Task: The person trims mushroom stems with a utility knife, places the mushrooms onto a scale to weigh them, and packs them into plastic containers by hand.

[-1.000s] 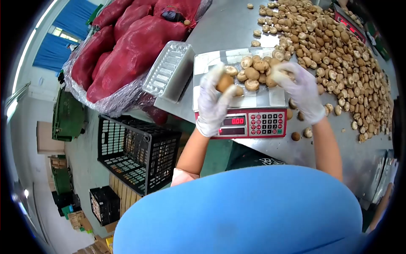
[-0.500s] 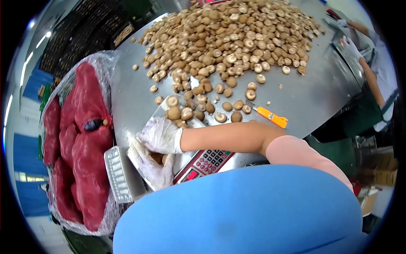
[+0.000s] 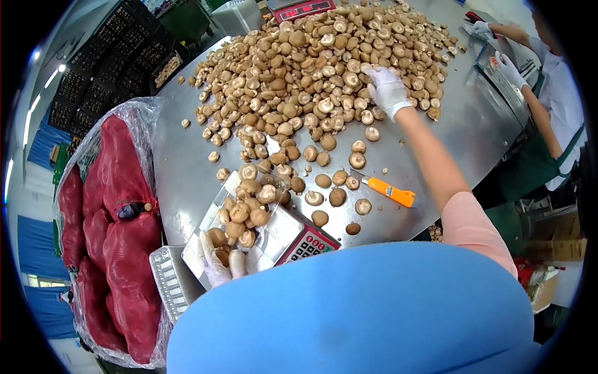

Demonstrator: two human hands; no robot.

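My left hand (image 3: 217,265), in a white glove, curls round the near end of a clear plastic tray (image 3: 283,225), its fingers along the left side and its thumb by the nearest mushrooms. Brown mushrooms (image 3: 239,212) fill the tray, which sits on a digital scale (image 3: 308,243) with a red keypad panel. Out at the big mushroom pile (image 3: 293,68), my gloved right hand (image 3: 387,92) rests against the front of the heap, fingers stretched onto the mushrooms. Loose mushrooms (image 3: 337,197) lie between the tray and an orange-handled knife (image 3: 391,192).
Red mesh sacks (image 3: 134,249) in clear plastic stand left of the steel table (image 3: 180,149). Stacked empty plastic trays (image 3: 176,280) are beside the scale. Another red scale (image 3: 300,9) stands behind the pile. A gloved co-worker (image 3: 554,93) works at the right edge.
My right hand has left the tray and swung away to the upper right, onto the mushroom pile. My left hand stays at the tray's near end, whose mushrooms now show.
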